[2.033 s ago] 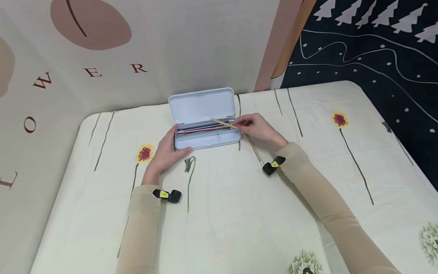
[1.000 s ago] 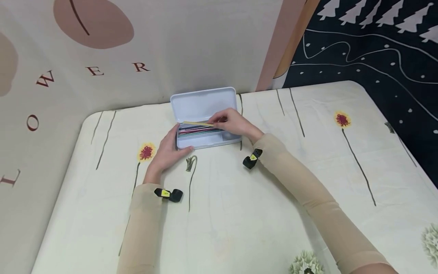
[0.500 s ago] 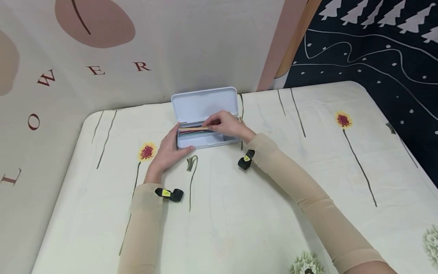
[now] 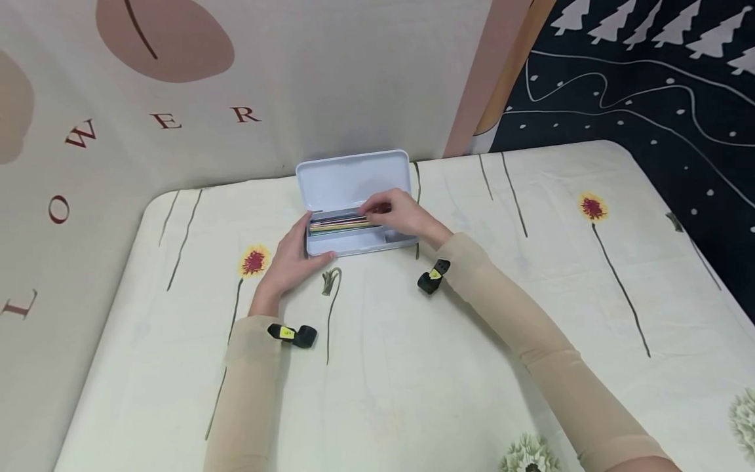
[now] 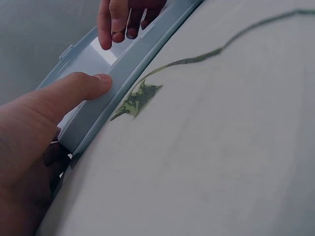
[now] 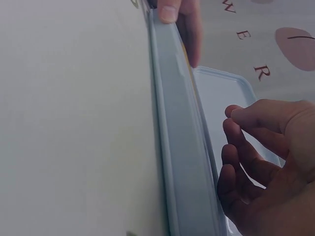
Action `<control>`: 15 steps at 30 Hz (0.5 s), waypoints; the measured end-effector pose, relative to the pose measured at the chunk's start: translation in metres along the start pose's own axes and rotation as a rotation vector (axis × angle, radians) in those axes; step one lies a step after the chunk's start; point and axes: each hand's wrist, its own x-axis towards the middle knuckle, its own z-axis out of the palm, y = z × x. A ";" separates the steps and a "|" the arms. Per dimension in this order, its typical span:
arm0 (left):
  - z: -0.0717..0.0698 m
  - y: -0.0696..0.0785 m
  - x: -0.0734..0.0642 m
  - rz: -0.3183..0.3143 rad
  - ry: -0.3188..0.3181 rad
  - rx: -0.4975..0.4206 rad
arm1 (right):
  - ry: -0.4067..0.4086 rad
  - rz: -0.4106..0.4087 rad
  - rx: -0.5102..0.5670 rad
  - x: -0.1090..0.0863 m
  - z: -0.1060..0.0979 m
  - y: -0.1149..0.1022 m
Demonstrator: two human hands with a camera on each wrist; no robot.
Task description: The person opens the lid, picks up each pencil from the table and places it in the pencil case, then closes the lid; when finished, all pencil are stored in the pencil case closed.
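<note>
A light blue pencil case [image 4: 354, 249] lies open near the table's back edge, its lid [image 4: 354, 178] tilted up behind. My left hand [image 4: 289, 257] grips its left end; in the left wrist view the thumb [image 5: 91, 86] presses on the front wall. Several slender pencils or brushes [image 4: 333, 221] lie lengthwise inside, among them a yellowish stick [image 4: 339, 228]. Over the right half of the case hovers my right hand [image 4: 404, 215], hiding the sticks' right ends. Its loosely bent fingers [image 6: 241, 160] show nothing between them in the right wrist view.
The pale tablecloth [image 4: 377, 367] carries printed flowers and stems. A wall hanging with letters [image 4: 244, 115] rises directly behind the case. At the right is a dark cloth with white trees [image 4: 625, 124]. A black camera sits on each wrist.
My right hand brought a yellowish stick leftward into the case and laid it among the others. It has since let go and drawn slightly back right. My left hand stayed put.
</note>
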 end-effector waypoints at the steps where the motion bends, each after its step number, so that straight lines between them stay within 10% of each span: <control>1: 0.000 0.000 0.000 0.005 0.002 0.000 | 0.009 -0.006 0.004 -0.002 -0.002 0.001; 15: 0.001 0.000 0.000 0.014 0.012 0.010 | 0.123 0.032 0.050 -0.039 -0.029 0.017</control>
